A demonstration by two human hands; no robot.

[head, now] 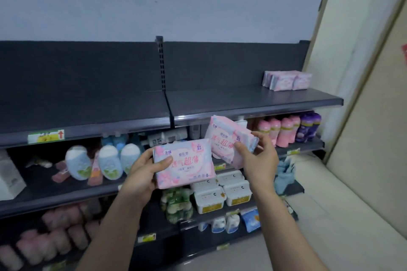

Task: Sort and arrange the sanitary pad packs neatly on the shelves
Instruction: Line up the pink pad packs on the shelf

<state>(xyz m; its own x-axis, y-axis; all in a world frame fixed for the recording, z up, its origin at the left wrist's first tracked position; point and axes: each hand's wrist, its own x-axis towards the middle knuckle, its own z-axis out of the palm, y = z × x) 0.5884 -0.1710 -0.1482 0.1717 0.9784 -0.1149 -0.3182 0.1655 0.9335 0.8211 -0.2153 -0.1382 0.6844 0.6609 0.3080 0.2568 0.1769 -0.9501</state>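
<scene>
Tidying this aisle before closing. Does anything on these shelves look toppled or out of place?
Yes. On the middle shelf, pink items lie toppled and an orange one leans against the pale blue bottles. The pad packs on the top shelf sit bunched at its far right.

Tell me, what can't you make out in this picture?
Head view only.
Standing packs on the top shelf: count hidden behind front ones.
Tilted pack: lower corner covered by right hand.
Level pack: left edge covered by left hand.
Pink items, bottom left: too blurred to identify.
Yellow shelf tag: print too small.
</scene>
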